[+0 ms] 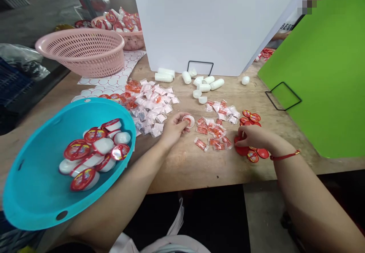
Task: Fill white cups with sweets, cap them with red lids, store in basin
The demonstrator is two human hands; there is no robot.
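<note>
My left hand [173, 129] grips a small white plastic cup [192, 120] over the middle of the table, its mouth facing up and something reddish inside. Red round lids [262, 153] lie in a loose pile on the right, some with printed faces. My right hand [253, 136] is at this pile, fingers curled and pinching a red lid [242, 150], partly hidden by the fingers. Between the hands are scattered small clear packets with red contents [219, 146]. Behind them lies a small group of pink-and-white packets [224, 111].
A blue basin [31, 142] with lidded white cups [103, 146] stands beside my left arm. Beyond it are a packet heap [151, 104] and pink baskets [94, 62]. Stacked white cups [203, 87] lie before a white board [196, 21]; a green board [327, 85] stands right.
</note>
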